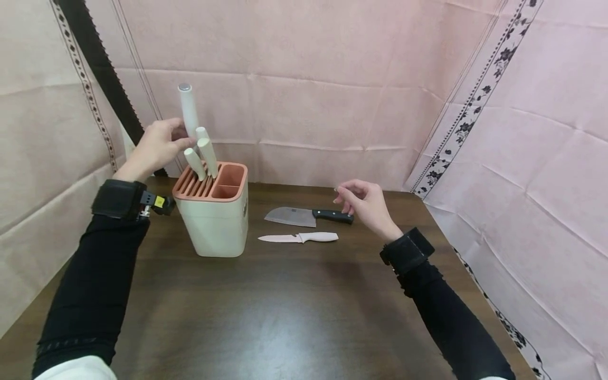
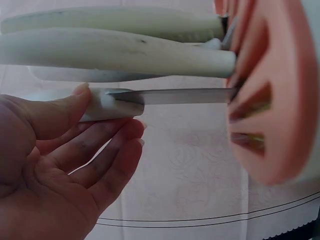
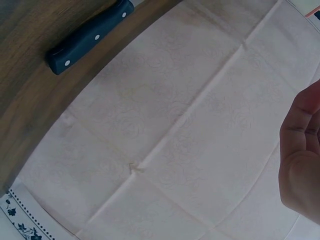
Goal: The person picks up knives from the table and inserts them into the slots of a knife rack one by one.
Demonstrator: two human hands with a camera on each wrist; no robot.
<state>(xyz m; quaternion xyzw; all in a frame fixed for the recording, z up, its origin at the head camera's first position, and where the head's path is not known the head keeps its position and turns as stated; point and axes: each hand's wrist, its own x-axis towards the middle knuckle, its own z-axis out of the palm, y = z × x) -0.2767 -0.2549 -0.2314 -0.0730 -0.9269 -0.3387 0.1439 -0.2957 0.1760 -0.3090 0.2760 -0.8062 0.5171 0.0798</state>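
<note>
The left hand (image 1: pixel 157 145) grasps the tall white-handled knife (image 1: pixel 189 111), whose blade is partly inside a slot of the knife block (image 1: pixel 216 221). Right of the block, the right hand (image 1: pixel 368 206) hovers relaxed and holds nothing, above the cleaver (image 1: pixel 309 215).

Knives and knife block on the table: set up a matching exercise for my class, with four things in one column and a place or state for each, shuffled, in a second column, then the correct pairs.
Column one:
1. cleaver
2. white knife
3. tall white knife
4. right hand

Column two:
A. held by the left hand, blade partly in the knife block
B. lying flat, black handle
C. hovering empty above the table
D. lying flat nearest the person, pale handle

Pairs: 1-B, 2-D, 3-A, 4-C
</note>
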